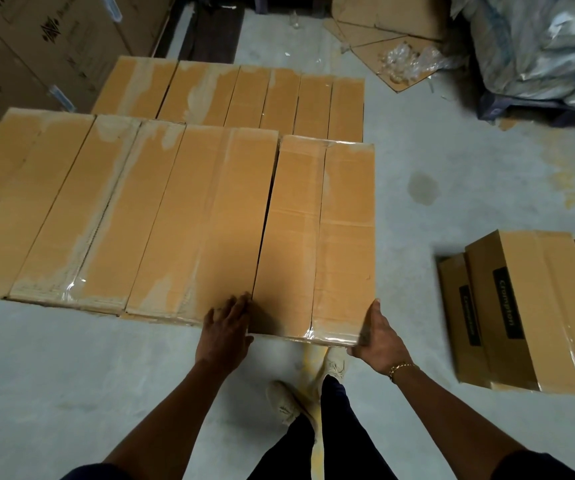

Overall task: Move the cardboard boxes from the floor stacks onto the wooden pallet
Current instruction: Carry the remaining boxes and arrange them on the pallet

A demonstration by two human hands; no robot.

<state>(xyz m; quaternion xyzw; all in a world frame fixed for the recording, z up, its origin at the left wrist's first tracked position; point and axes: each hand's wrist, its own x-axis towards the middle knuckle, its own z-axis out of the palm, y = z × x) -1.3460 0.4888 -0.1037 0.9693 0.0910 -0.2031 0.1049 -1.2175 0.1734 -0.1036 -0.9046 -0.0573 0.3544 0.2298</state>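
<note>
1. Head view, looking down: the long box (317, 237) I'm handling lies at the right end of the row of boxes (133, 216), with only a thin dark gap between it and the last one in the row. I can't see the wooden pallet under the row, so I'm only guessing that's what it all rests on.
2. Left hand (227, 327) is at the box's near left corner, right at the seam with the row. Fingers are mostly straight and a bit spread, pressing flat rather than wrapping anything.
3. Right hand (372, 336) has the near right corner, the one away from the row. Thumb runs up the side and the fingers are tucked under the end, where I can't see them.
4. Feel-wise, my guess is stiff corrugated card. It's long and narrow, so it'll want to swing or dip if I hold it from one end only. Probably some weight in it too.
5. Clear tape (334, 337) across the near end looks slick, so I'd grab bare cardboard at the corners and bottom edge instead.
6. More of these wait in the floor stack (507, 306), well off to the right of the row.
</note>
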